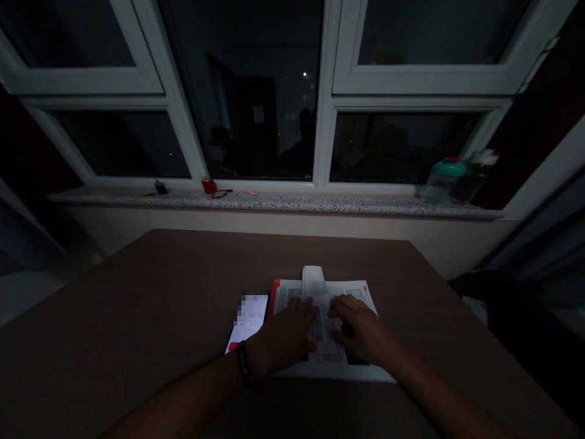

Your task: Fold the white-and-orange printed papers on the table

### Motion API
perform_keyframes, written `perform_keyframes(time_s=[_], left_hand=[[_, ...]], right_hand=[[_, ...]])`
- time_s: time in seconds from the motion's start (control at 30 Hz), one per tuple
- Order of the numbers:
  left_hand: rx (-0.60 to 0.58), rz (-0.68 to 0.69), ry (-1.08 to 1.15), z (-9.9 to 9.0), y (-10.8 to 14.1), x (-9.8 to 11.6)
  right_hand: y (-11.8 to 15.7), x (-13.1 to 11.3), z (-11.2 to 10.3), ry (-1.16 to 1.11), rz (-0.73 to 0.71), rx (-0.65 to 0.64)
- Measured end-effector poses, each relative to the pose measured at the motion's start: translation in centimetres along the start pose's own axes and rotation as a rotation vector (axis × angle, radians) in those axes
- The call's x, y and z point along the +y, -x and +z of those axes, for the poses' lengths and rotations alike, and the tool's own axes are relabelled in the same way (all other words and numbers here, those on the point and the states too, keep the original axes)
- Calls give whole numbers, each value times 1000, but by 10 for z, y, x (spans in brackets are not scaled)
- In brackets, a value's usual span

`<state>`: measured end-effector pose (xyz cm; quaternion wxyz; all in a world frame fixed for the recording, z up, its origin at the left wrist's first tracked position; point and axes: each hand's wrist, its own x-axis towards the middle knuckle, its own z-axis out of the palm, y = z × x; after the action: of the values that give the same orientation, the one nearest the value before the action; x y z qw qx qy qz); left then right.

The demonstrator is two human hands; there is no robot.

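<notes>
White printed pages come first for us: an open book (350, 291) lies on the counter (137, 286), near its front edge and about midway across, with a red cover (273, 299) showing along the book's left side. Both hands are on it. The left hand (286, 336) lies across the left page with its fingers spread and unclenched, while the right hand (361, 329) rests on the right page with its fingers lightly curved. We see neither hand grasping anything; both are released, their fingertips close together near the gutter. At the top of the gutter stands a curled white strip (313, 279), perhaps a page or a bookmark; we cannot tell which. A black band (244, 361) circles the left wrist. Just left of the book lies a phone (247, 320), its screen lit and partly blurred out. Beyond the counter runs a speckled stone sill (274, 203) under a dark window (324, 122), carrying a small red object (209, 186), a dark object (160, 187), and a bottle with a teal lid (442, 180) beside a second bottle (475, 177).
</notes>
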<state>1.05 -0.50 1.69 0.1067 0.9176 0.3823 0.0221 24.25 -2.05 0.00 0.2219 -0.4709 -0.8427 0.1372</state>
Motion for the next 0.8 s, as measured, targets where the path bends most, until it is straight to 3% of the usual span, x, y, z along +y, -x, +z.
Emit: perform_keyframes(time_s=[0.43,0.8], left_hand=[[-28,4,2,-3,-1,3],[-35,-9,8,-8,1,2]], right_hand=[[4,-3,-13,-45,-3,-116],[5,-3,-5,-15,-71,-103]])
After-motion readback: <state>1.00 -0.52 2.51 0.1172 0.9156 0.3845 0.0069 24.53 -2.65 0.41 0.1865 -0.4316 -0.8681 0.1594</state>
